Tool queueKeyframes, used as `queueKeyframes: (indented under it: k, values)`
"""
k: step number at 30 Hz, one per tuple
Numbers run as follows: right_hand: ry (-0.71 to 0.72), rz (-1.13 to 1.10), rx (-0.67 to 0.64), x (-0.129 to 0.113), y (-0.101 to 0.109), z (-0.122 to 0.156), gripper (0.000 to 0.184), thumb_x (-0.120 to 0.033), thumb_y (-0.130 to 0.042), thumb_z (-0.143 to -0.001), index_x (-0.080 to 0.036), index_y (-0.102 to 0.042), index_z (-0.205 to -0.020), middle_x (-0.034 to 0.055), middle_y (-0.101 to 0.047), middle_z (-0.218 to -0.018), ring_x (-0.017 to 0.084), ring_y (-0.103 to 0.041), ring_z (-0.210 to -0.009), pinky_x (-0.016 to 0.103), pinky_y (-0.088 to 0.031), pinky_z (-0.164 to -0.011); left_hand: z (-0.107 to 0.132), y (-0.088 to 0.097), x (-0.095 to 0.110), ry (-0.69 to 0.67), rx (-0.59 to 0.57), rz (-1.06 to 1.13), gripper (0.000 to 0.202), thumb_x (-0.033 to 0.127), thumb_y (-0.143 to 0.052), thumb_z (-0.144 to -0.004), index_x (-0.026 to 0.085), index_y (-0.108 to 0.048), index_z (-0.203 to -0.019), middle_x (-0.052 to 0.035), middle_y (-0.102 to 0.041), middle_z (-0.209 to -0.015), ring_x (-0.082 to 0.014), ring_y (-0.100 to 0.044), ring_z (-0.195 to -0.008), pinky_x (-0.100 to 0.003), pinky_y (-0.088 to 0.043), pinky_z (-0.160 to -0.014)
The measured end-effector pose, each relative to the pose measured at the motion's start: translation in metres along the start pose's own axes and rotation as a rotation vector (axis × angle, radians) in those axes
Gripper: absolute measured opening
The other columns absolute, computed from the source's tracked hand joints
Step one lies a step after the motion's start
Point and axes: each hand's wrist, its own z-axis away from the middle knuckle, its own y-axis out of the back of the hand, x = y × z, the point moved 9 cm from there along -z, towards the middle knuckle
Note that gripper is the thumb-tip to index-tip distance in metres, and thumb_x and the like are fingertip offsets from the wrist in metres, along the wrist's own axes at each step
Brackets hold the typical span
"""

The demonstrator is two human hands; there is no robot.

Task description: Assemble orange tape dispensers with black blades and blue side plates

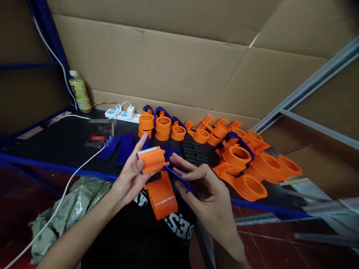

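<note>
Orange tape dispenser [157,179], blue side plate [179,179]

dispenser [157,175]: orange plastic, smooth with a slight sheen; white toothed strip along its top edge, material unclear
blue part [179,179]: dark blue plastic, matt, thin and flat
pile [244,160], at 3 o'clock of the hands: orange plastic, smooth, semi-gloss
black stack [196,151]: black ribbed pieces, matt, likely plastic
table [56,142]: black top, matt, smooth; blue painted edge rail
wall [182,63], at 12 o'clock: brown cardboard, dull, creased
bottle [80,91], at 10 o'clock: clear glossy plastic, paper-like label
power strip [120,114]: white glossy plastic
cable [70,179]: white, smooth sheath
bag [70,205], at 8 o'clock: grey-green crumpled film, faint shine
floor [280,239]: dark red, glossy
</note>
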Motion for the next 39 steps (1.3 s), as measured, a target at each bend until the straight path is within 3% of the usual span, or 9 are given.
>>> queueKeyframes:
  k: [5,8,11,16,21,27,35,39]
  values:
    - [0.059,0.274,-0.003,-0.005,-0.006,0.002,0.016,-0.011,-0.063,-0.093,-0.025,-0.058,-0.1,0.0015,-0.072,-0.124,0.017,-0.072,-0.107,0.029,-0.058,-0.091,0.002,0.007,0.0,-0.047,0.044,-0.097,0.078,0.044,-0.089,-0.071,0.021,-0.06,-0.14,-0.0057,-0.07,-0.109,-0.0171,-0.068,-0.095,-0.024,-0.053,-0.09]
    - [0.128,0.502,0.032,-0.009,-0.005,0.002,0.026,-0.013,-0.057,-0.097,-0.027,-0.061,-0.119,0.0009,-0.073,-0.119,0.015,-0.07,-0.102,0.03,-0.056,-0.091,0.005,0.014,-0.002,-0.081,0.131,-0.164,0.06,0.044,-0.085,-0.076,0.02,-0.067,-0.127,-0.0055,-0.067,-0.11,-0.0166,-0.067,-0.091,-0.026,-0.053,-0.087]
    - [0.13,0.699,-0.007,-0.003,-0.011,0.001,0.041,-0.017,-0.048,-0.101,-0.025,-0.054,-0.141,0.0053,-0.07,-0.124,0.02,-0.067,-0.108,0.037,-0.055,-0.095,0.007,0.02,-0.009,-0.057,0.215,-0.212,0.046,0.045,-0.078,-0.082,0.023,-0.066,-0.12,-0.0036,-0.066,-0.102,-0.0166,-0.066,-0.086,-0.028,-0.053,-0.08]
    - [0.026,0.794,-0.196,0.016,-0.034,0.0,0.044,-0.026,-0.04,-0.106,-0.024,-0.046,-0.149,0.0081,-0.066,-0.129,0.023,-0.066,-0.111,0.04,-0.057,-0.09,0.009,0.029,-0.017,0.003,0.325,-0.352,0.047,0.055,-0.073,-0.084,0.027,-0.063,-0.12,-0.0018,-0.064,-0.105,-0.0186,-0.061,-0.096,-0.03,-0.049,-0.084]
    - [0.034,0.865,-0.302,0.018,-0.048,-0.001,0.053,-0.041,-0.035,-0.107,-0.019,-0.039,-0.155,0.0127,-0.062,-0.129,0.027,-0.061,-0.113,0.048,-0.054,-0.096,0.009,0.035,-0.019,-0.013,0.333,-0.516,0.048,0.061,-0.063,-0.089,0.029,-0.063,-0.124,-0.0033,-0.062,-0.122,-0.0226,-0.054,-0.116,-0.033,-0.042,-0.1]
    - [0.012,0.822,-0.307,0.021,-0.051,-0.002,0.057,-0.04,-0.031,-0.107,-0.018,-0.031,-0.16,0.0149,-0.056,-0.137,0.028,-0.055,-0.123,0.049,-0.05,-0.103,0.012,0.031,-0.012,-0.063,0.306,-0.63,0.049,0.06,-0.062,-0.09,0.032,-0.058,-0.13,-0.0029,-0.056,-0.14,-0.0254,-0.046,-0.133,-0.037,-0.03,-0.114]
    - [-0.091,0.586,-0.408,0.03,-0.047,0.002,0.057,-0.04,-0.027,-0.109,-0.027,-0.018,-0.163,0.0094,-0.046,-0.146,0.023,-0.047,-0.136,0.046,-0.042,-0.114,0.015,0.026,-0.012,-0.059,0.267,-0.637,0.051,0.055,-0.062,-0.091,0.033,-0.053,-0.136,-0.004,-0.056,-0.137,-0.0255,-0.05,-0.129,-0.04,-0.033,-0.114]
    - [-0.097,0.388,-0.436,0.031,-0.038,-0.002,0.056,-0.041,-0.036,-0.108,-0.031,-0.025,-0.162,0.007,-0.047,-0.143,0.02,-0.048,-0.133,0.041,-0.039,-0.115,0.016,0.005,-0.004,-0.077,0.121,-0.649,0.078,0.044,-0.081,-0.079,0.034,-0.043,-0.147,-0.0047,-0.057,-0.133,-0.0254,-0.058,-0.118,-0.04,-0.043,-0.107]
